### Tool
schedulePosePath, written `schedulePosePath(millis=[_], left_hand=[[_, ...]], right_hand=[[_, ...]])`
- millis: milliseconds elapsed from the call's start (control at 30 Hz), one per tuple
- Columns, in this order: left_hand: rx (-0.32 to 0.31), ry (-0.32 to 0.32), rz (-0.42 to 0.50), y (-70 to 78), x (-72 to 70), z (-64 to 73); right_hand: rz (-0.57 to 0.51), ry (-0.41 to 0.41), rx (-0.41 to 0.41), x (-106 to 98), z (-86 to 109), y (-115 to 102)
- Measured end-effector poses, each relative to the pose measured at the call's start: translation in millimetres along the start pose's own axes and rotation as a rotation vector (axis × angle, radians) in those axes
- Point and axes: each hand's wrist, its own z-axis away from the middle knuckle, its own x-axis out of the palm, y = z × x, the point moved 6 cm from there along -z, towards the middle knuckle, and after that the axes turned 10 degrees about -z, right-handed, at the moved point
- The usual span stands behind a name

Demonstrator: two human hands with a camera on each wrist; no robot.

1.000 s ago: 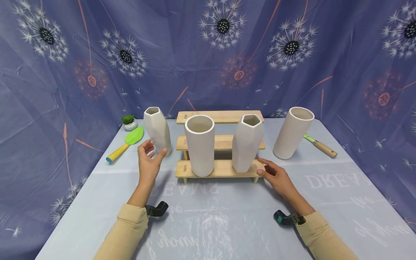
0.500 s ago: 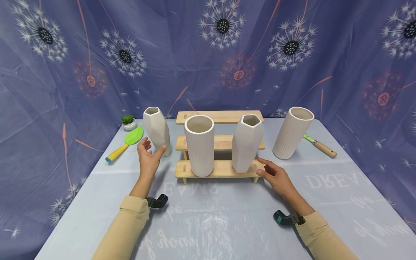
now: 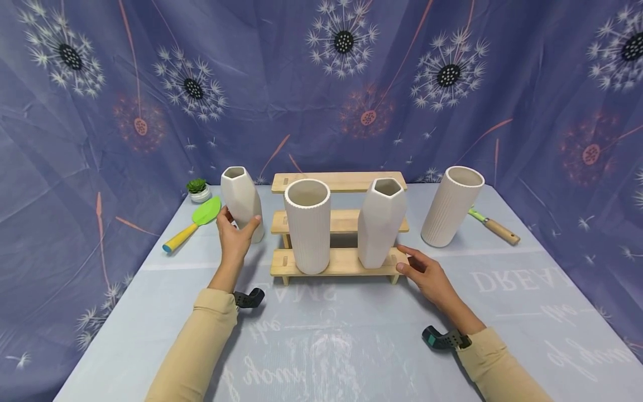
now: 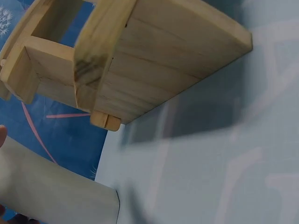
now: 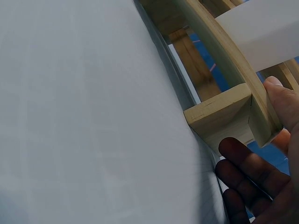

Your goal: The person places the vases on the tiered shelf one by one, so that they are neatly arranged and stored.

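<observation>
On the left, my left hand [image 3: 234,241] holds a white faceted vase [image 3: 241,195] low down, thumb on its right side and fingers round its left. That vase stands upright on the table. In the left wrist view, the lower part of the vase [image 4: 56,186] crosses the bottom left corner. My right hand [image 3: 426,277] pinches the right end of a three-tier wooden stand [image 3: 344,261]; its thumb [image 5: 279,91] lies at the plank's edge, the other fingers below. The lowest tier bears a ribbed cylinder vase [image 3: 312,234] and a second faceted vase [image 3: 380,229].
Another ribbed vase [image 3: 451,209] stands right of the stand, before a wooden-handled tool [image 3: 499,229] with a green end. At left lie a green-and-yellow spatula [image 3: 193,226] and a small potted succulent [image 3: 198,191]. A blue dandelion curtain [image 3: 281,72] hangs behind.
My left hand has moved forward and slightly right, and its fingers have closed round the left vase. The right hand stays at the stand's end.
</observation>
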Motion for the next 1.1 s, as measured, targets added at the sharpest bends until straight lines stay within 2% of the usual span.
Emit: schedulePosePath(millis=[300, 700, 1100], left_hand=[[-0.001, 0.028, -0.01, 2.3, 7.1, -4.8], [-0.024, 0.053, -0.051, -7.5, 10.4, -8.8], [0.005, 0.029, -0.108, -9.4, 5.9, -9.6]], right_hand=[[-0.009, 0.002, -0.001, -1.3, -1.4, 0.8], [0.023, -0.004, -0.003, 1.3, 0.6, 0.3], [0.033, 0.003, -0.005, 1.3, 0.3, 3.3]])
